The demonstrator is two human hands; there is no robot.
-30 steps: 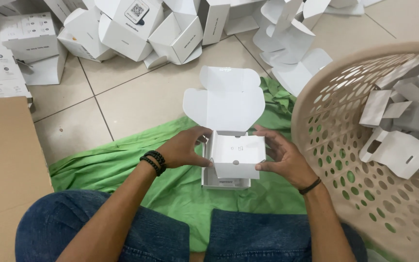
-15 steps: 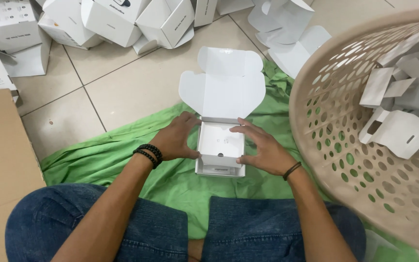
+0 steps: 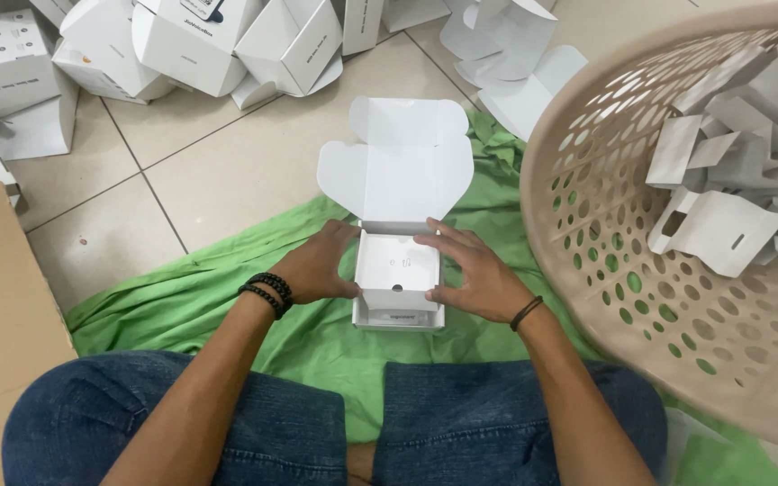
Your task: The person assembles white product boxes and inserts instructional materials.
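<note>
Small white cardboard box, lid flap up, sits on green cloth between the knees. White insert inside, probably seated flush, hard to tell. Left hand and right hand spread flat, fingers pressing the 2 side walls. Looks light, thin, crushable: grip the sides. Perforated basket of inserts right; more boxes behind.

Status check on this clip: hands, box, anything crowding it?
Left hand and right hand flank the open white box. Lid up, box on green cloth. Laundry basket close at right.
</note>
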